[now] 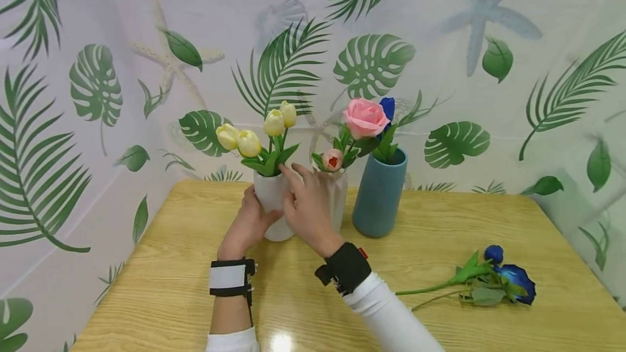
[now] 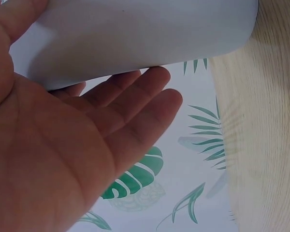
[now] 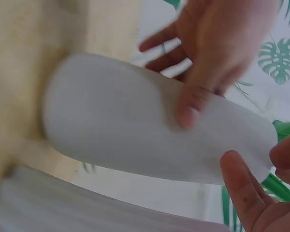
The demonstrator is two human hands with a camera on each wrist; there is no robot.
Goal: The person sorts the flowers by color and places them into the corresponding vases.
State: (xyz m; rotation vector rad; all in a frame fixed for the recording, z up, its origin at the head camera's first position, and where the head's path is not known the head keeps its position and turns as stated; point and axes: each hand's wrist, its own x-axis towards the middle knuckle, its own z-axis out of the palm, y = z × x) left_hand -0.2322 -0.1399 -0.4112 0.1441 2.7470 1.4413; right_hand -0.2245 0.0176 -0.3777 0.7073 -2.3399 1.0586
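A smooth white vase (image 1: pixel 270 192) holding yellow tulips (image 1: pixel 249 143) stands on the table. My left hand (image 1: pixel 248 224) grips its left side, thumb across the front and fingers behind; the left wrist view shows those fingers along the vase wall. From the right, my right hand (image 1: pixel 310 211) reaches to the vase's top, fingers extended. In the right wrist view its thumb (image 3: pixel 239 176) lies against the vase near the rim, and a fingertip is right at the rim by the green leaves (image 3: pixel 286 128).
Close behind my right hand stands a ribbed white vase (image 1: pixel 338 197) with a pink rose (image 1: pixel 365 118) and a small pink tulip (image 1: pixel 332 159). Right of it is a blue vase (image 1: pixel 380 194) with a blue flower (image 1: pixel 387 108). Blue flowers (image 1: pixel 515 282) lie on the table (image 1: pixel 440 232) at right.
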